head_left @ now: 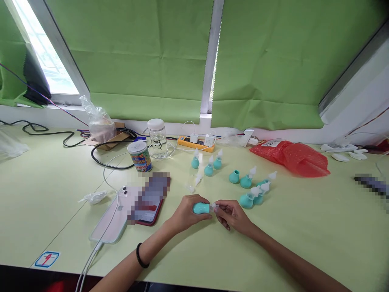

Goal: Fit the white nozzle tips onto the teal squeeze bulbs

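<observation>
A teal rubber bulb [201, 208] lies sideways in my left hand [187, 214], its mouth facing right. The fingers and thumb of that hand are wrapped round it. My right hand [235, 218] pinches a small clear plastic tip [213, 207] at the bulb's mouth; how deep it sits there I cannot tell. Just beyond my hands lie a loose white nozzle [198, 179] and a small clear piece [191, 189]. Several teal bulbs with pale nozzles, such as this bulb [246, 200], stand farther off. One bulb [234, 177] has an uncovered mouth.
Two phones, a pink one [112, 219] and a red-edged one [156, 217], lie to the left with a white cable across. Behind stand a printed can [140, 157], a lidded jar [158, 140] and an orange power strip [196, 144]. Red bubble wrap [291, 157] lies back right.
</observation>
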